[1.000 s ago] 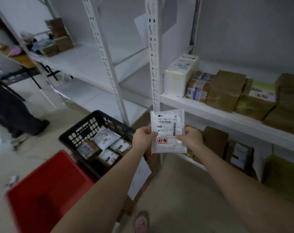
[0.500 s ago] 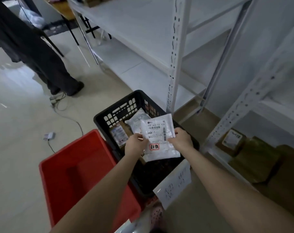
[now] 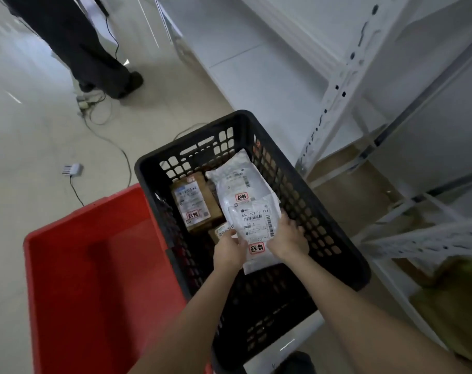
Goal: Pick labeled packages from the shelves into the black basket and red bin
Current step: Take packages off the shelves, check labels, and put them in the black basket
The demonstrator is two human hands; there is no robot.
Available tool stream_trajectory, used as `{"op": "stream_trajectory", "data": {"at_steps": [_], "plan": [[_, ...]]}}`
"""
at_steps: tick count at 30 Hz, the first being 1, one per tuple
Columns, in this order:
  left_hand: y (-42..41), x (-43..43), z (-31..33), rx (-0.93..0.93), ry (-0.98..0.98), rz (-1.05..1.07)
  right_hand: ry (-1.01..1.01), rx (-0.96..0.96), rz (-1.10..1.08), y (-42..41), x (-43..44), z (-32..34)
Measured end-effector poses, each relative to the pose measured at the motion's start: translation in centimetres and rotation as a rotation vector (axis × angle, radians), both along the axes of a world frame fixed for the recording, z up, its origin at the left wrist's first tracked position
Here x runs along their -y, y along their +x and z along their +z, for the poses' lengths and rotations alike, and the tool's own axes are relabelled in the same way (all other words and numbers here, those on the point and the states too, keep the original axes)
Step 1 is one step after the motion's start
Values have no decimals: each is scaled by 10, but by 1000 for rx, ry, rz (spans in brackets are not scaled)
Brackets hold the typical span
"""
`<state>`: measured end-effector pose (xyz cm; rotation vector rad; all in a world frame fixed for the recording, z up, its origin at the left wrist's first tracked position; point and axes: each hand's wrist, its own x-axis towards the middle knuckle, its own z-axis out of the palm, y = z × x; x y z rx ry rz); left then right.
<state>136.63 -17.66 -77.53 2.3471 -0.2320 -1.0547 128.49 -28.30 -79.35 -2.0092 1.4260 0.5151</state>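
The white plastic labelled pouch [image 3: 256, 228] is pinched between the left hand [image 3: 228, 251] and right hand [image 3: 289, 238] inside the black slotted plastic basket [image 3: 337, 225], above labelled packages [image 3: 194, 203] already laid there; olive-wrapped shelf parcels [image 3: 450, 300] at four o'clock are judged unpicked.

L hand [image 3: 229, 251], R hand [image 3: 289, 238] hold white pkg [image 3: 256, 228] over black basket [image 3: 202, 149].

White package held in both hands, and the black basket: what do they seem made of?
The white package looks like a thin, glossy plastic mailer: it crinkles and catches light, with a paper label stuck on. The black basket looks like rigid moulded plastic, matt, its walls pierced by a regular grid of holes.
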Motion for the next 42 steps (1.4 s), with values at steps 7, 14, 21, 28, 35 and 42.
{"op": "stream_trajectory", "data": {"at_steps": [7,14,21,28,35,42], "plan": [[0,30,-41,-33,-12,-40,-42,-26,219,9,33,-41],[-5,18,-40,42,111,-389,18,-33,237,-9,35,-41],[-1,21,13,317,290,-788,-59,53,185,-28,23,11],[-19,35,91,518,149,-1040,-193,149,105,-65,-5,98],[-59,45,184,701,-19,-1219,-371,174,-69,-129,-36,190],[-162,63,274,893,-244,-1390,-595,163,-250,-237,-44,298]]}}
